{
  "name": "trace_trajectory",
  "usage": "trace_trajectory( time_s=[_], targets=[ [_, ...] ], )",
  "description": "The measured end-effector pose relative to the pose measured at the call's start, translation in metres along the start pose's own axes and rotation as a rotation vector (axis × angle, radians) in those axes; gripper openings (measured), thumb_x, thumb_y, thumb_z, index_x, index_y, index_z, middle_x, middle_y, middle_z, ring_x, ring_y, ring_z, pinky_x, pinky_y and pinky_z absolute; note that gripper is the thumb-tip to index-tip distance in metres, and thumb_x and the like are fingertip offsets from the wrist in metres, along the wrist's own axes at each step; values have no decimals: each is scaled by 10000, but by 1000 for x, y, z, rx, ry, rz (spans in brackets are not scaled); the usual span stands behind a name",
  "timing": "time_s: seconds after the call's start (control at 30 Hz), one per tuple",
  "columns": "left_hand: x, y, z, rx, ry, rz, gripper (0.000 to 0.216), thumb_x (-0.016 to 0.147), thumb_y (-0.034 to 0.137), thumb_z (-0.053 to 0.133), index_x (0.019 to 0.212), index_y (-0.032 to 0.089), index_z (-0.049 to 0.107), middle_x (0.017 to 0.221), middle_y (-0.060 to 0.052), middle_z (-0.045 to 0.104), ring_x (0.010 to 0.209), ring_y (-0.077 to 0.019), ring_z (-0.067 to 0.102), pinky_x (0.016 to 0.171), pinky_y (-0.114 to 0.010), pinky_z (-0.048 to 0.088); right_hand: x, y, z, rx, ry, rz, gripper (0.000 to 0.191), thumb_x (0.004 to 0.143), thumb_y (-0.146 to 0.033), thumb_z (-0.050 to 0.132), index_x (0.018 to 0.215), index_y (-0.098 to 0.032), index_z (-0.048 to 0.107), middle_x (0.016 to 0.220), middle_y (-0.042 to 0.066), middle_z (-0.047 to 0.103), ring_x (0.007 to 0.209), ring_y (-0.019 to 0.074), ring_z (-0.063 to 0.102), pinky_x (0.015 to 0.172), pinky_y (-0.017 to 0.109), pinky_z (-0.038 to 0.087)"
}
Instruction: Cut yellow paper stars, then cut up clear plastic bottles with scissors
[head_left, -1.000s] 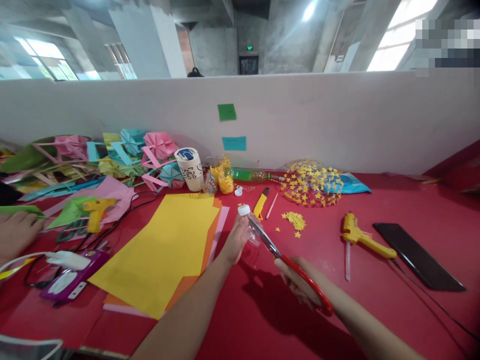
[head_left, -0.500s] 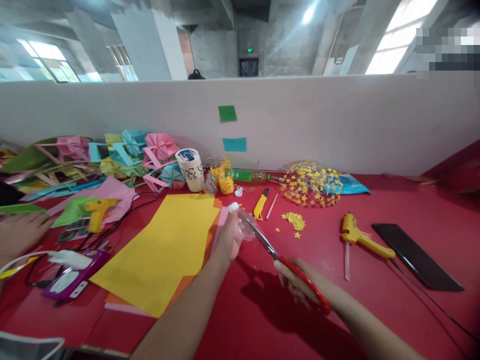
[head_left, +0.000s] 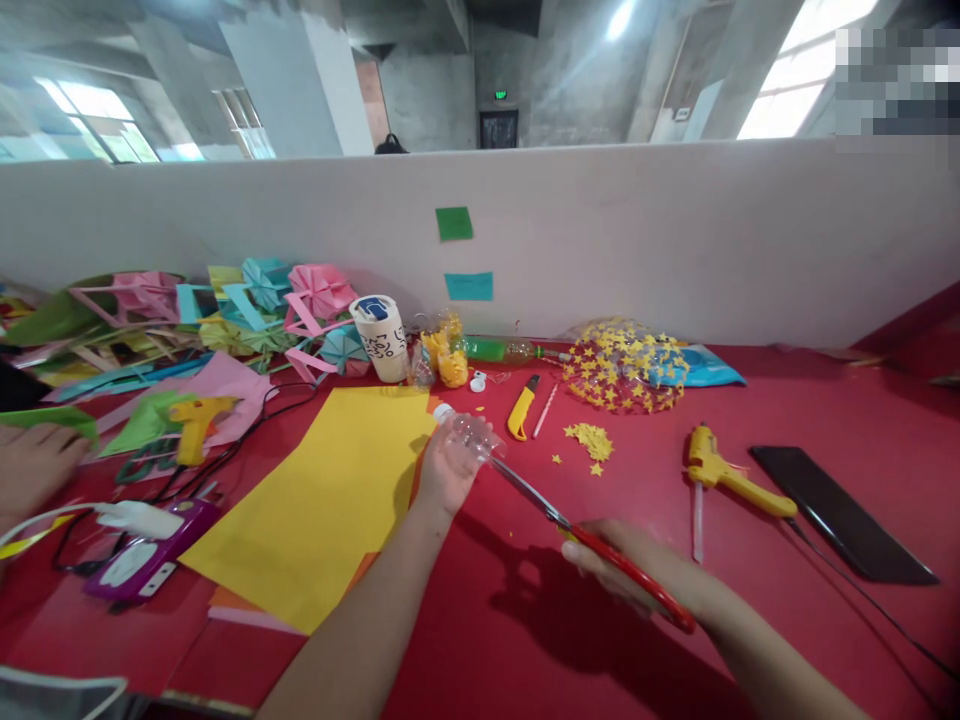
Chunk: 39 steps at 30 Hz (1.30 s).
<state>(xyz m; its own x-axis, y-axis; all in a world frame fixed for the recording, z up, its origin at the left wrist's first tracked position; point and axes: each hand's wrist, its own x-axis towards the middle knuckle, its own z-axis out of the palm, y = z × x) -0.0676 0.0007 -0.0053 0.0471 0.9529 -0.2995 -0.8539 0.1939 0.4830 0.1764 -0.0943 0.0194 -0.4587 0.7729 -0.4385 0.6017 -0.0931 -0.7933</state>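
My left hand [head_left: 448, 470] is closed around the cut-off top of a clear plastic bottle [head_left: 466, 430] with a white cap, held above the red table [head_left: 525, 620]. My right hand [head_left: 626, 575] grips red-handled scissors [head_left: 600, 545], whose blades point up and left and reach the bottle's open end. A stack of yellow, orange and pink paper sheets [head_left: 330, 490] lies just left of my left hand.
A yellow utility knife [head_left: 522, 408], loose yellow paper stars [head_left: 592, 440], a star-covered clear ball [head_left: 622, 365], a yellow glue gun [head_left: 724, 475] and a black phone [head_left: 844, 515] lie to the right. A paper cup [head_left: 381, 338], folded paper crafts [head_left: 247, 310], a second glue gun [head_left: 196, 420] and another person's hand [head_left: 34, 465] are at left.
My left hand has carried the bottle piece left and tilted its cap leftward. The right hand with the scissors has shifted slightly right and down, the blades staying at the bottle.
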Motion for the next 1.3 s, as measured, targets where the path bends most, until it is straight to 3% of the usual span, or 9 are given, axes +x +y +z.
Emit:
trace_trajectory(
  time_s=[0.23, 0.43, 0.97, 1.3],
  targets=[
    [0, -7, 0, 31, -55, -7, 158, 855, 273, 611, 925, 138, 654, 897, -90, 736, 858, -225, 713, 838, -381, 550, 3, -15, 11, 210, 7, 57, 655, 786, -846, 425, 726, -196, 480, 437, -95, 383, 349, 67, 388, 374, 183, 311],
    [1, -9, -1, 57, -58, -4, 168, 830, 274, 646, 938, 145, 652, 914, -86, 737, 860, -228, 711, 861, -396, 543, 7, -14, 17, 274, 12, 87, 634, 774, -835, 442, 716, -205, 488, 436, -100, 387, 325, 66, 386, 335, 173, 325],
    [3, -14, -7, 45, -111, -14, 179, 811, 273, 670, 943, 153, 653, 923, -76, 733, 894, -224, 709, 848, -364, 538, 11, -7, 20, 305, 22, 79, 599, 812, -790, 456, 717, -200, 501, 440, -100, 399, 319, 63, 403, 324, 162, 334],
    [0, -12, -2, 50, -64, -7, 145, 805, 249, 648, 915, 155, 648, 882, -71, 732, 852, -209, 708, 820, -350, 547, 10, -17, 21, 256, 51, 134, 633, 769, -837, 448, 649, -216, 449, 365, -108, 338, 287, 58, 350, 301, 161, 310]
  ],
)
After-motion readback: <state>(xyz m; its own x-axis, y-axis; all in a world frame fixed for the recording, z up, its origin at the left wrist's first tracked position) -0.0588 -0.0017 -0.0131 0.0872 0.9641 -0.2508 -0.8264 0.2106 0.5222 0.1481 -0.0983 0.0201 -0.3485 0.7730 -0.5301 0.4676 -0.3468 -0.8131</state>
